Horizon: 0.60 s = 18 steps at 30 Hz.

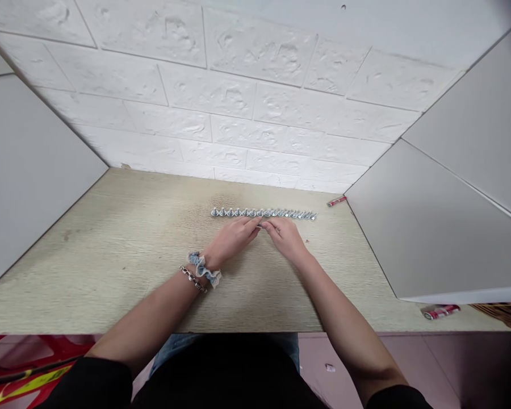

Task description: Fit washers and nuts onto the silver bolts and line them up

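As a row of metal bolts [260, 213] crosses the wood-grain tabletop [132, 244], the left hand [234, 235] and right hand [287, 237] meet at the row's near side, fingers [251, 225] nearly closed, any grip too hidden to tell

From here I see a straight row of small, shiny silver metal screw-like pieces [260, 212] at the centre of the frame. Towards the left they stand upright, evenly spaced; towards the right end they sit closer together, looking tilted.
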Available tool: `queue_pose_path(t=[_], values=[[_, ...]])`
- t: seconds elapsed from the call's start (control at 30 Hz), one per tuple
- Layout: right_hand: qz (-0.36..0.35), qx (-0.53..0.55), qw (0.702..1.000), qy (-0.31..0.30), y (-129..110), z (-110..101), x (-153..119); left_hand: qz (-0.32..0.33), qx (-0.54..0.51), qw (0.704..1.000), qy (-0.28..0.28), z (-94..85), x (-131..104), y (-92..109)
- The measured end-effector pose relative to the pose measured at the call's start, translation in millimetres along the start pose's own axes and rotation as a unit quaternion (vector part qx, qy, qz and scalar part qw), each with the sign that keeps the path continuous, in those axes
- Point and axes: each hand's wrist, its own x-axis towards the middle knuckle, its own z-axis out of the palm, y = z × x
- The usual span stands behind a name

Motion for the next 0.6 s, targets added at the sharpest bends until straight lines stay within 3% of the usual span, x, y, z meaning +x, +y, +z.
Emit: queue_pose_path(t=[0.13,0.27,0.47,0.6], values=[[0.016,0.011,1.000,-0.002,0.0,0.7,-1.8,0.014,0.000,1.000,0.009,-1.0,0.1,2.3],[0.042,0.020,0.998,0.036,-0.3,-1.8,-3.1,-0.015,0.012,1.000,0.007,-4.3,1.1,1.7],[-0.019,0.014,0.994,0.106,0.1,-2.2,-2.0,-0.037,0.025,0.999,0.007,-7.0,1.7,-2.9],[-0.061,0.012,0.994,0.093,1.4,1.7,-1.8,-0.022,0.029,0.999,0.012,-6.0,0.9,-3.1]])
